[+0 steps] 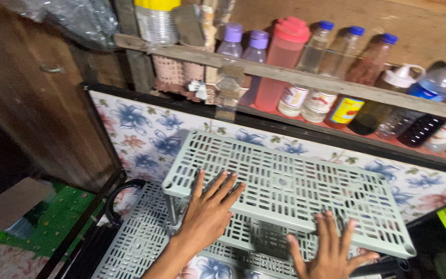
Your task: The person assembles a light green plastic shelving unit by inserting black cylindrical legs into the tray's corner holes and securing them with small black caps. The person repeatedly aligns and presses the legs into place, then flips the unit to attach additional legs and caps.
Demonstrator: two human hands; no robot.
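Both hands lie flat with fingers spread on the top tier of a pale green slotted plastic rack (pixel 290 186): the left hand (pixel 210 209) near its front left corner, the right hand (pixel 331 248) at its front edge. Neither grips anything. This rack stands on a floral-patterned table (pixel 145 129), with a lower tier beneath. Behind it, bottles (pixel 295 67) line a wooden shelf (pixel 305 80).
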